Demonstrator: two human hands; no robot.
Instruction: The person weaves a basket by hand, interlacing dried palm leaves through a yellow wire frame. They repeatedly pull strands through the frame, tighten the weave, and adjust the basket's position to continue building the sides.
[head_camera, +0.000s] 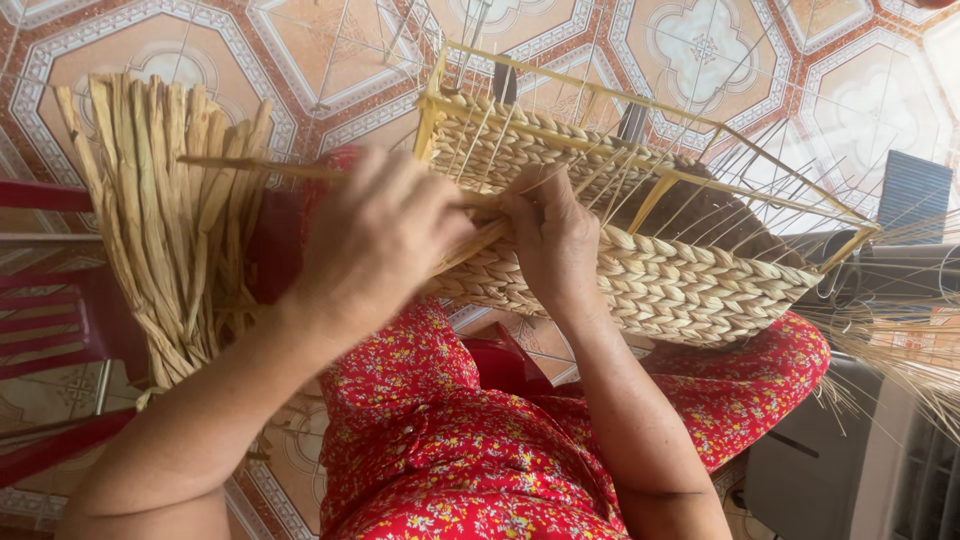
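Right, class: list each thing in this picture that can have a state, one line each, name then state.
woven basket: half woven, tilted on the lap, upper frame bare
wire frame: exposed above the weave
left hand: closed on a fibre strand
right hand: pressed against the basket's weave, fingers curled
fibre bundle: loose, unwoven, lying at the left

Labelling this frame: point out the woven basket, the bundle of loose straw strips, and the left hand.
woven basket (690, 280), head view, on its braided side wall.
bundle of loose straw strips (160, 220), head view, mid-bundle.
left hand (375, 245), head view, back of the hand.
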